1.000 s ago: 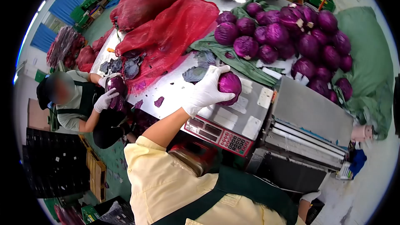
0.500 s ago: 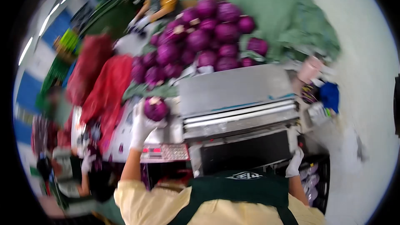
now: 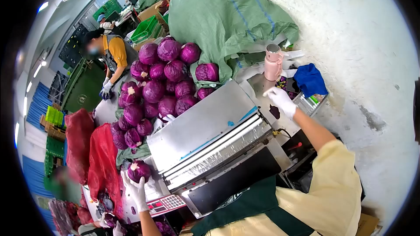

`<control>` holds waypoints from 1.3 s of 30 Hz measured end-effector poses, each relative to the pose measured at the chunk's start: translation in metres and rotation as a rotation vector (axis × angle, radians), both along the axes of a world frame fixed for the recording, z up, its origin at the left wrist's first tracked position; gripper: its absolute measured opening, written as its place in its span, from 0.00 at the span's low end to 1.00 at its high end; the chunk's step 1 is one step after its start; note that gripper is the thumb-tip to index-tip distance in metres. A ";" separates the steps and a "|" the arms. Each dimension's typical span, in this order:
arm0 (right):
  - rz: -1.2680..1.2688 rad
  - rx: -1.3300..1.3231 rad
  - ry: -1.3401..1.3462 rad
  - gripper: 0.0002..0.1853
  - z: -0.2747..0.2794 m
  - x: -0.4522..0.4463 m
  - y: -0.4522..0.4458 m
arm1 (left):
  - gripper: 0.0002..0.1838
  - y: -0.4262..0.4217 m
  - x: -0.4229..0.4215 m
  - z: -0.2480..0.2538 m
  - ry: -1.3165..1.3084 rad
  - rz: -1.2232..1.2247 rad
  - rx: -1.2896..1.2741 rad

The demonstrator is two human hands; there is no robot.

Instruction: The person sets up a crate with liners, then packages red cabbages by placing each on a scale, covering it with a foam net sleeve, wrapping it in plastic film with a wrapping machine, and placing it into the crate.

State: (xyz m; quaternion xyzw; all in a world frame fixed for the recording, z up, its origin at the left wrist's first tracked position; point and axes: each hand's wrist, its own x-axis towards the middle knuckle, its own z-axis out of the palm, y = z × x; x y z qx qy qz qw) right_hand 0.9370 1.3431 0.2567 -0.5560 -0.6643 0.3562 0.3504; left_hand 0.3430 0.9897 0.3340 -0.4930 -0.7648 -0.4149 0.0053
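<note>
My left hand (image 3: 136, 192), in a white glove, is closed round the lower left side of a purple cabbage (image 3: 139, 171) on the scale (image 3: 162, 204). My right hand (image 3: 281, 100), also gloved, reaches out over the right side of the metal table, close to a pink flask (image 3: 273, 63) and a dark leaf scrap (image 3: 274, 112). Its fingers point left and nothing shows in them. Between my hands stands the wrapping machine (image 3: 201, 126) with its film rollers. Behind it lies a pile of purple cabbages (image 3: 166, 76).
A green sack (image 3: 214, 22) rises behind the pile. A blue cloth (image 3: 310, 81) lies beside the flask. Red mesh bags (image 3: 105, 161) are at the left. A co-worker in an orange top (image 3: 117, 52) stands beyond the table; another person's gloved hands hold a cabbage at the lower left.
The view has swung right. My right hand has come up from the machine's lower right side to near the flask. My left hand remains at the cabbage over the scale.
</note>
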 end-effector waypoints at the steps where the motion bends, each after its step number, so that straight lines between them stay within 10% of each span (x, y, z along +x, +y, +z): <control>1: 0.027 -0.028 -0.031 0.11 -0.012 -0.004 0.026 | 0.45 -0.004 0.016 0.010 -0.036 0.007 -0.001; 9: -0.179 -0.153 -0.434 0.13 -0.092 -0.057 0.108 | 0.30 -0.065 0.058 0.011 -0.409 0.233 -0.071; 13: -0.146 0.258 -0.613 0.12 0.001 -0.040 0.059 | 0.18 -0.081 0.069 0.012 -0.356 0.315 0.053; 19: 0.076 0.493 -0.235 0.10 0.127 -0.046 -0.046 | 0.06 -0.031 0.169 0.087 -0.376 0.254 0.222; 22: 0.398 0.168 0.095 0.07 0.180 -0.084 -0.148 | 0.15 0.000 0.218 0.084 -0.493 -0.072 0.208; 24: 0.552 0.168 0.095 0.07 0.171 -0.109 -0.201 | 0.28 0.021 0.277 0.109 -0.640 -0.373 0.228; 29: 0.646 0.126 0.115 0.10 0.151 -0.140 -0.260 | 0.14 0.020 0.306 0.062 -1.150 -0.489 0.275; 32: 0.711 -0.666 0.620 0.17 0.160 -0.134 -0.262 | 0.10 0.002 0.304 0.071 -1.225 -0.393 0.369; 34: 0.770 -0.382 0.650 0.18 0.134 -0.147 -0.265 | 0.08 -0.012 0.305 0.074 -1.329 -0.363 0.414; 37: 0.811 0.156 0.549 0.24 0.124 -0.181 -0.289 | 0.08 -0.021 0.307 0.047 -1.147 -0.320 0.287; 39: 0.695 -0.401 0.869 0.22 0.118 -0.192 -0.314 | 0.07 -0.033 0.302 0.040 -0.624 -0.173 0.490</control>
